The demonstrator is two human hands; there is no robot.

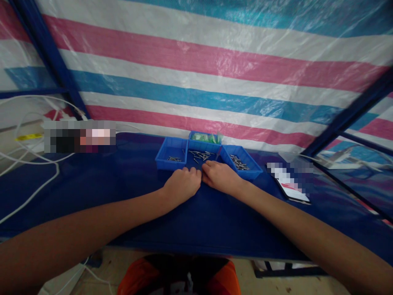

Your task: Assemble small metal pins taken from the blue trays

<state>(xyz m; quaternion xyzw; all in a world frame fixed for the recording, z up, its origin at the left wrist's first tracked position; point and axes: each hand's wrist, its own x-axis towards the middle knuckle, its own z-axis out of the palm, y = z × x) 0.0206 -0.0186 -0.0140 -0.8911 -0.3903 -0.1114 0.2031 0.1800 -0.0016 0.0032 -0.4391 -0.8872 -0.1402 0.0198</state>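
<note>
Where I see the left bin (170, 164): just beyond the left fingers (196, 177), pins (175, 159) inside.
Left hand (184, 182): curled; whether it grips anything, I cannot tell.
Loose pins (201, 156): just past the fingers, between bins.
Back bin (204, 145): farther past them, green packets (201, 137) inside.
Right hand (223, 176): curled just beside the left, its grip hidden from me.
Right bin (251, 174): beyond and right of the right fingers (208, 169), holding pins.
Phone (291, 191): well right of them.

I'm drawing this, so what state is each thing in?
Left blue rectangular plastic bin: open, some thin silvery metal pieces inside.
Right blue rectangular plastic bin: open, many metal pieces.
Back blue plastic bin: open, green contents.
Loose metal pieces: scattered.
Black-edged phone: flat, screen bright.
Left hand: curled, grip hidden.
Right hand: curled, grip hidden.
</note>
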